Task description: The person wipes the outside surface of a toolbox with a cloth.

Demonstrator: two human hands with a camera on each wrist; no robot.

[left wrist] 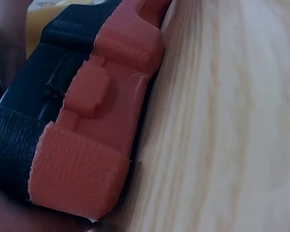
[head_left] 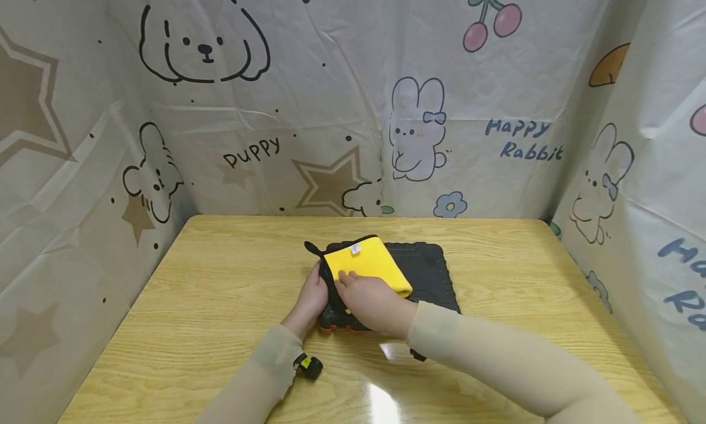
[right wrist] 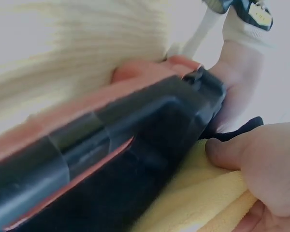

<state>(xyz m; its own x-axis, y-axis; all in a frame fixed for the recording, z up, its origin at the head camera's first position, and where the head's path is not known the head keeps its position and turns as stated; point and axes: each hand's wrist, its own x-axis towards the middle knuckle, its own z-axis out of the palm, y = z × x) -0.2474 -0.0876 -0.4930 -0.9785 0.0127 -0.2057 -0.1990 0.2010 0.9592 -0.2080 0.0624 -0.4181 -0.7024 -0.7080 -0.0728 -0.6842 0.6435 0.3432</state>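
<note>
A black plastic case (head_left: 427,277) with an orange-red lower side (left wrist: 106,106) lies on the wooden table. On its left part is a folded yellow cloth (head_left: 372,261) with black edging, a small white tag and a black loop (head_left: 312,247). My right hand (head_left: 375,301) pinches the cloth's near edge; in the right wrist view, thumb and fingers close on the yellow folds (right wrist: 193,198). My left hand (head_left: 314,295) grips the case's left end, its fingertips partly hidden by the cloth. The right wrist view shows the left hand (right wrist: 237,72) against that end.
The wooden table (head_left: 220,277) extends around the case. Printed fabric curtains (head_left: 331,105) stand along its back and both sides. A black strap-mounted device (head_left: 311,366) sits at my left wrist.
</note>
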